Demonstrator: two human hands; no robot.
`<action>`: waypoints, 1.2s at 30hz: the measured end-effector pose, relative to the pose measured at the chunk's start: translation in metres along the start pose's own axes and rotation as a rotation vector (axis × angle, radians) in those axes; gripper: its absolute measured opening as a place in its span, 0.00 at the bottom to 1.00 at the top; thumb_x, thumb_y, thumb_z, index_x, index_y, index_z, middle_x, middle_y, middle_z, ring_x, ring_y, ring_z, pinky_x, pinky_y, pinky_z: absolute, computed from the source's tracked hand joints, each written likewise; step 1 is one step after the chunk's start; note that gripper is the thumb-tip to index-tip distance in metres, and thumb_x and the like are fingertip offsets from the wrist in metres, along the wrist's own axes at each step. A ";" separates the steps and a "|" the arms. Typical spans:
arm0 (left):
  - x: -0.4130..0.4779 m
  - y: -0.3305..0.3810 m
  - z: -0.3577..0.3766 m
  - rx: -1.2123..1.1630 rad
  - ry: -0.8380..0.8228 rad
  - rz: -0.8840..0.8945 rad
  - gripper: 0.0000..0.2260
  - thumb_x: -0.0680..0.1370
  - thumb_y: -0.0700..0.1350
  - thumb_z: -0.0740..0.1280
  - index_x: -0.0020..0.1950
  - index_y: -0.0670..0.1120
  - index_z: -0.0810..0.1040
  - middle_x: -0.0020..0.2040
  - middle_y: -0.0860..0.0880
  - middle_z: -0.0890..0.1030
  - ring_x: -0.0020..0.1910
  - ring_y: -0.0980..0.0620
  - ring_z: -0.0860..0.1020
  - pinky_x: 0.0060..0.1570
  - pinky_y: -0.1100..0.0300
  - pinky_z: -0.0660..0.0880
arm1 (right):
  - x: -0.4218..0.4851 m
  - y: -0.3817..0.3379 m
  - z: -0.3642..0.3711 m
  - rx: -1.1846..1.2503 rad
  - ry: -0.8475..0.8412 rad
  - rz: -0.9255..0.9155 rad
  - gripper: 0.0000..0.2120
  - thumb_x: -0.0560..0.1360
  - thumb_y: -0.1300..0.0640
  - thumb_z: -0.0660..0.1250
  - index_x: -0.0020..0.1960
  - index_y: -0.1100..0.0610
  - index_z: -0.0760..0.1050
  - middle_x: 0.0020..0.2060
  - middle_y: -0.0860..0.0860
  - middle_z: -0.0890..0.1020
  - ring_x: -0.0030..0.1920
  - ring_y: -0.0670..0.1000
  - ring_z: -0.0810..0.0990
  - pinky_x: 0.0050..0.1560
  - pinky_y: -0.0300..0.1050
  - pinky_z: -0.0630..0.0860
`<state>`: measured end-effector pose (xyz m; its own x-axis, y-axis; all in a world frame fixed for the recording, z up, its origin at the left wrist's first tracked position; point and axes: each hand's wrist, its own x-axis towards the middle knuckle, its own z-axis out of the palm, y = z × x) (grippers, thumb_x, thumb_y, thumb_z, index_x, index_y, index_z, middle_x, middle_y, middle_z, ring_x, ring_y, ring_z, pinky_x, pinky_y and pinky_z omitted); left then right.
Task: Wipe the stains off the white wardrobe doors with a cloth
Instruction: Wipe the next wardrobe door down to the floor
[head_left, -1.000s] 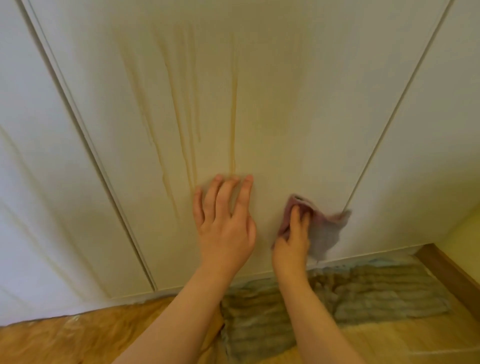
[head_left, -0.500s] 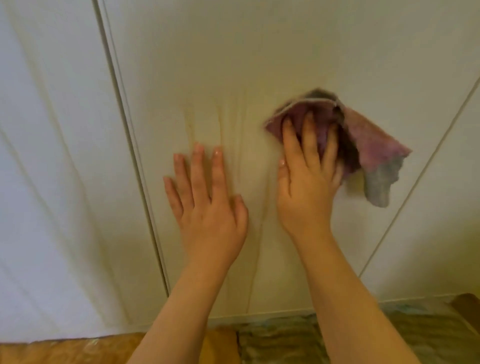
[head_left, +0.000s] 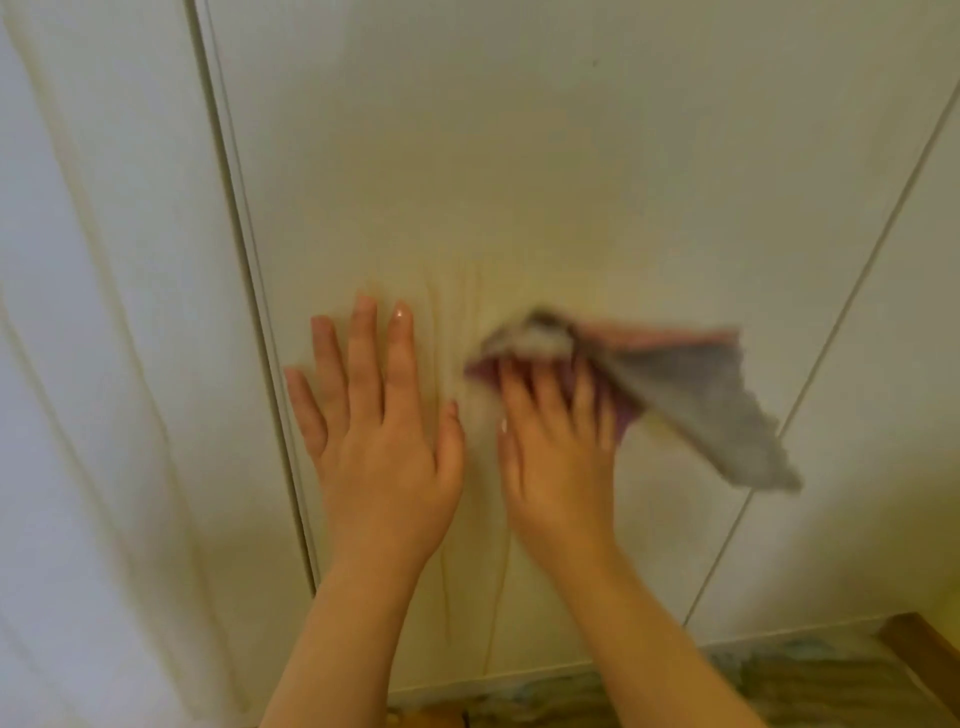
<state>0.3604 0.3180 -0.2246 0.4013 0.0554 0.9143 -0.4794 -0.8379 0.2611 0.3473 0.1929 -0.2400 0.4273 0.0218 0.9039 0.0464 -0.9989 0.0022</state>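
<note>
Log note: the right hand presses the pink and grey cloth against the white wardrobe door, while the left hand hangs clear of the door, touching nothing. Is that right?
Not quite. The left hand does not hang clear: it lies flat, fingers straight, on the white wardrobe door, as the head view shows. The right hand does press the pink and grey cloth against that door.

The wardrobe door (head_left: 519, 182) looks smooth, matt white; the cloth (head_left: 691, 395) soft, fuzzy fabric.
</note>
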 end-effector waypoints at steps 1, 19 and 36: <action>0.002 -0.004 -0.002 -0.002 0.029 -0.047 0.31 0.75 0.50 0.58 0.76 0.44 0.53 0.75 0.42 0.57 0.74 0.40 0.51 0.72 0.46 0.44 | -0.021 -0.003 0.002 0.008 -0.048 0.000 0.21 0.76 0.53 0.53 0.68 0.52 0.63 0.66 0.50 0.67 0.64 0.56 0.64 0.61 0.52 0.63; 0.003 -0.021 -0.004 -0.068 0.075 -0.232 0.30 0.76 0.47 0.56 0.76 0.44 0.49 0.76 0.39 0.55 0.75 0.43 0.49 0.71 0.46 0.45 | 0.059 -0.021 -0.021 0.403 0.119 0.174 0.21 0.77 0.59 0.53 0.67 0.64 0.69 0.64 0.59 0.72 0.65 0.55 0.64 0.67 0.30 0.51; 0.001 -0.041 -0.006 -0.045 0.093 -0.212 0.30 0.75 0.45 0.57 0.75 0.41 0.52 0.75 0.40 0.57 0.74 0.41 0.49 0.72 0.53 0.41 | 0.058 -0.054 -0.009 0.254 0.045 -0.055 0.22 0.72 0.61 0.55 0.65 0.61 0.72 0.61 0.60 0.76 0.61 0.57 0.66 0.63 0.41 0.58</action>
<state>0.3759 0.3554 -0.2324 0.4242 0.2792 0.8615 -0.4274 -0.7769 0.4622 0.3619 0.2482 -0.1841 0.3778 0.0682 0.9234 0.2963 -0.9537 -0.0508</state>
